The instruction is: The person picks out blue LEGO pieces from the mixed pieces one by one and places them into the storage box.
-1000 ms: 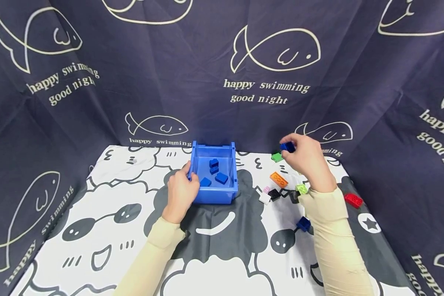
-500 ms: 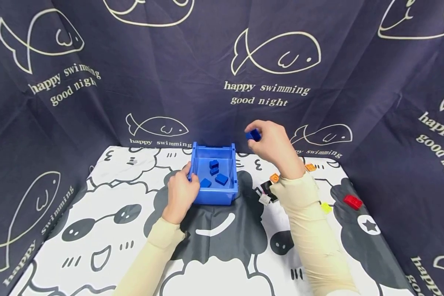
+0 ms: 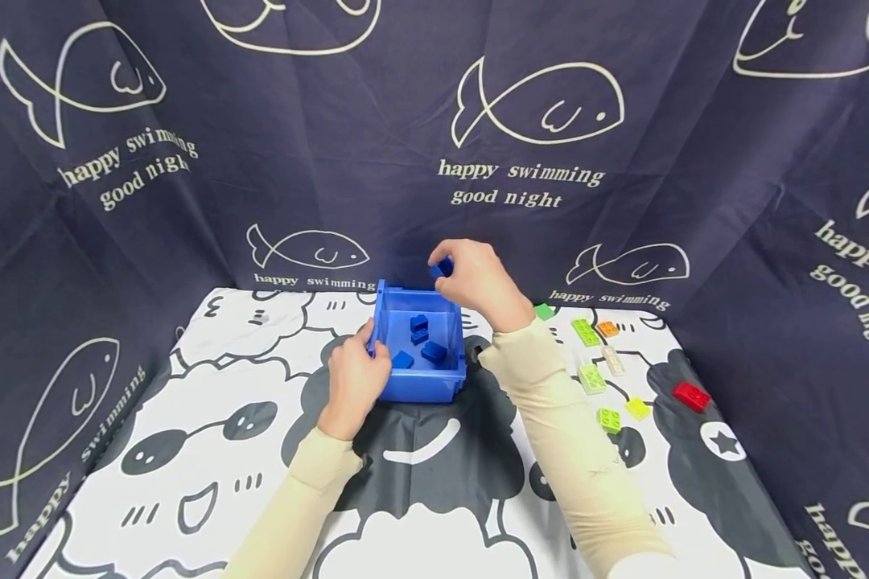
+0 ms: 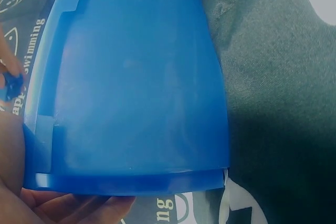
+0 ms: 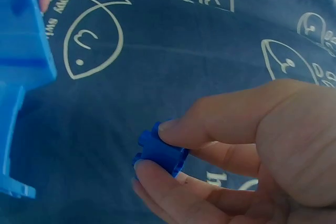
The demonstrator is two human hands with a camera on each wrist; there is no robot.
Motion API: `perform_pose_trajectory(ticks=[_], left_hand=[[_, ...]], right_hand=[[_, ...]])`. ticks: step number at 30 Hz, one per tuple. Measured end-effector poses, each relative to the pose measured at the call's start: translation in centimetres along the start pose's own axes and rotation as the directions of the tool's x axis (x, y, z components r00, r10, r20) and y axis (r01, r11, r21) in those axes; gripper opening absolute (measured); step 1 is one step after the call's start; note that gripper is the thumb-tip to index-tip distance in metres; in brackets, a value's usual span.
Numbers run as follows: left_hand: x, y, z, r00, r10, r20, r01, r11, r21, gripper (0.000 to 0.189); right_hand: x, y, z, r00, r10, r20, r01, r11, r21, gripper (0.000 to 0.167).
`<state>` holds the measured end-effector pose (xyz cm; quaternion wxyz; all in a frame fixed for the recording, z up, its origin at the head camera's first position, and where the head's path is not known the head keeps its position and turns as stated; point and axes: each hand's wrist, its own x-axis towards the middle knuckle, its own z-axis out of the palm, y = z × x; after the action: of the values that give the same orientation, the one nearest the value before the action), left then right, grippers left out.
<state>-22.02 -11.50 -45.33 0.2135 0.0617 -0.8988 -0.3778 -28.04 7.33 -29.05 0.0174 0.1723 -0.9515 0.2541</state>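
Note:
A blue bin (image 3: 416, 388) stands at the middle of the table, its open top up. My left hand (image 3: 356, 378) grips its left wall, with the thumb on the near side and fingers around the edge. In the left wrist view the bin's outer wall (image 4: 136, 82) fills the middle. Several blue toy bricks (image 3: 419, 328) lie on the bin floor. My right hand (image 3: 478, 281) is above the bin's back right corner. Between thumb and fingertips it pinches a blue toy brick (image 5: 163, 153), whose studs show in the right wrist view.
Loose bricks lie to the right: light green (image 3: 591, 378), yellow (image 3: 638, 408), orange (image 3: 607, 328), whitish (image 3: 612, 360) and red (image 3: 691, 395). My right sleeve (image 3: 561, 426) hides part of that area. A dark fish-print cloth (image 3: 405, 161) hangs behind the table.
My right hand has moved left with the blue toy brick, from over the loose bricks to above the bin's back right corner. My left hand has stayed on the bin.

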Motion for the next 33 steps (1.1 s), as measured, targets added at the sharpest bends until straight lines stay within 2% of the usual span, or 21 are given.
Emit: perform_pose_trajectory(ticks=[6,11,17,24,33], left_hand=[[0.0,0.0,0.0,1.0,0.007,-0.007,-0.007,1.0,0.001,0.047],[0.1,-0.1,0.1,1.0,0.013,-0.006,-0.013,1.0,-0.002,0.048],[0.1,-0.2,0.3,1.0,0.018,-0.007,-0.018,1.0,0.002,0.048],[0.1,-0.2,0.2,1.0,0.018,0.001,-0.018,1.0,0.008,0.048],[-0.1,-0.1,0.0,1.0,0.023,-0.002,-0.023,1.0,0.004,0.049]], right_hand=[[1.2,-0.7,2.2,0.994,0.053,0.1,-0.054,0.999,0.003,0.033],[1.9,-1.0,3.9,0.983,0.086,0.161,-0.08,0.996,-0.04,0.034],[2.4,-1.1,5.8,0.967,0.125,0.222,-0.108,0.99,-0.085,0.026],[2.4,-1.1,7.3,0.959,0.104,0.264,-0.073,0.989,-0.126,0.01],[2.7,-0.9,8.3,0.951,0.142,0.275,-0.092,0.978,-0.188,0.007]])
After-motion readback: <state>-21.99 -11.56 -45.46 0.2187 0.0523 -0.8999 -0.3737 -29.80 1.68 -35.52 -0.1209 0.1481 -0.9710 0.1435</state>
